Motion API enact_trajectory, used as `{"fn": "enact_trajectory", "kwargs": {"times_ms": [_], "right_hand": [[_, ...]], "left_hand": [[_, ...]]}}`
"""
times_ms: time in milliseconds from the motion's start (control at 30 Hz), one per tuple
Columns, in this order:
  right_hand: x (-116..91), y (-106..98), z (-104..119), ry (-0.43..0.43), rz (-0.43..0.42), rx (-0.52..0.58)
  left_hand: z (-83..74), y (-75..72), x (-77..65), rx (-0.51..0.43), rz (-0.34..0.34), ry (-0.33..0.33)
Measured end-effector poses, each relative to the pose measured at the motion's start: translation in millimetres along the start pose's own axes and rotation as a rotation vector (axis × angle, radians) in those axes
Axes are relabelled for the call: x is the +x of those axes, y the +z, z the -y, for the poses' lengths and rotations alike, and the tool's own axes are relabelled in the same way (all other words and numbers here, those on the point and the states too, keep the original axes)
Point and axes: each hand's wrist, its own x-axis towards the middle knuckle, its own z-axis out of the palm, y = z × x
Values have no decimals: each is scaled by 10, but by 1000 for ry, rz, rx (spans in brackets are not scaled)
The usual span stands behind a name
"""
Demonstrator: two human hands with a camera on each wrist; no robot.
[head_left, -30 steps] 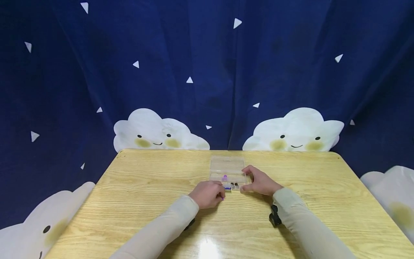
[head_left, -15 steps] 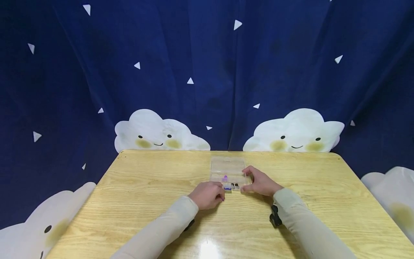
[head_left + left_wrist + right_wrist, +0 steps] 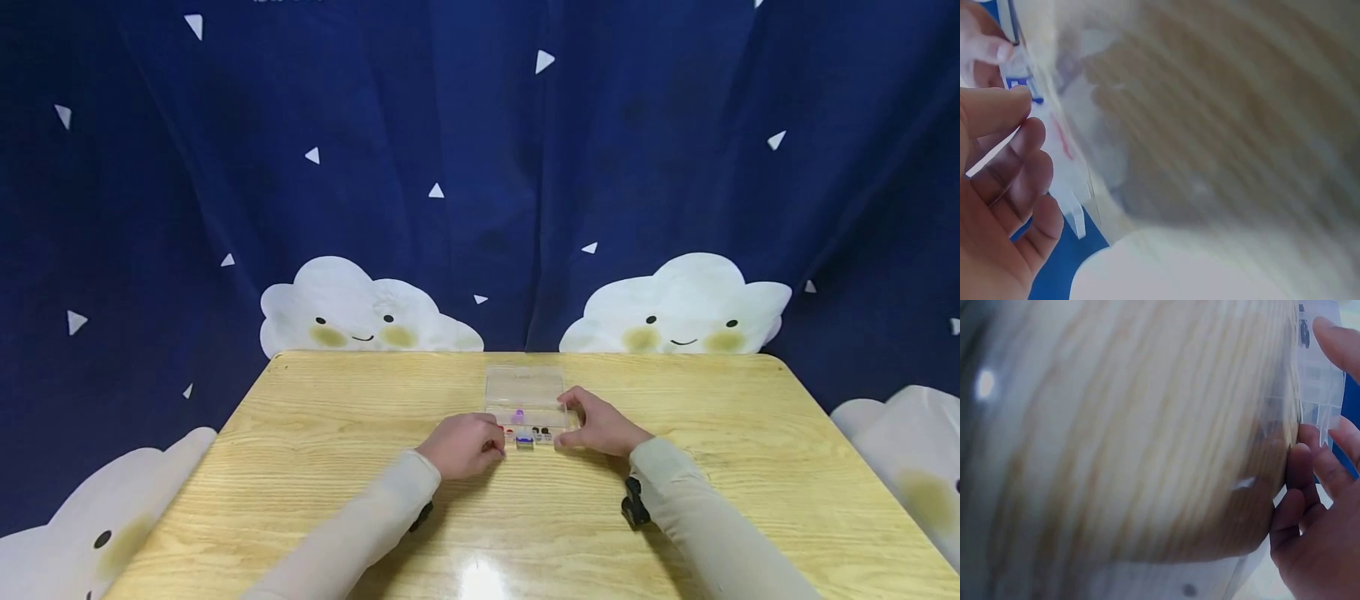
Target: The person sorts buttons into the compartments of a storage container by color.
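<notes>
A clear plastic compartment box (image 3: 527, 417) lies on the table with its lid (image 3: 525, 384) raised at the back. Inside are small dark pieces (image 3: 541, 432), red pieces (image 3: 509, 432) and a purple piece (image 3: 519, 414). A small clear item with a blue edge (image 3: 524, 442) is at the box's front. My right hand (image 3: 600, 422) grips the box's right end between thumb and fingers. My left hand (image 3: 463, 446) is by the front left corner. In the left wrist view its thumb and index fingertips meet; whether they pinch something tiny cannot be seen.
The wooden table (image 3: 360, 400) extends around both hands. A dark blue curtain (image 3: 480, 167) with white clouds hangs behind it. Black wrist straps (image 3: 636, 504) show below the cream sleeves (image 3: 712, 517).
My left hand has shifted left, away from the blue-edged item, uncovering red pieces in the box's left part. A purple speck at its fingertips no longer shows clearly. The right hand keeps its hold.
</notes>
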Motion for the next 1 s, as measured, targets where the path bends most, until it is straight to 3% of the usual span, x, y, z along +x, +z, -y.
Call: {"fn": "enact_trajectory", "kwargs": {"times_ms": [300, 467, 667, 1000], "right_hand": [[3, 0, -1, 9, 3, 9], [1, 3, -18, 2, 8, 18], [-7, 5, -5, -5, 9, 19], [-17, -3, 44, 12, 3, 15]], "left_hand": [[127, -78, -62, -32, -15, -4], [206, -86, -91, -31, -69, -8], [349, -116, -132, -57, -116, -72], [527, -122, -189, -76, -110, -172]]}}
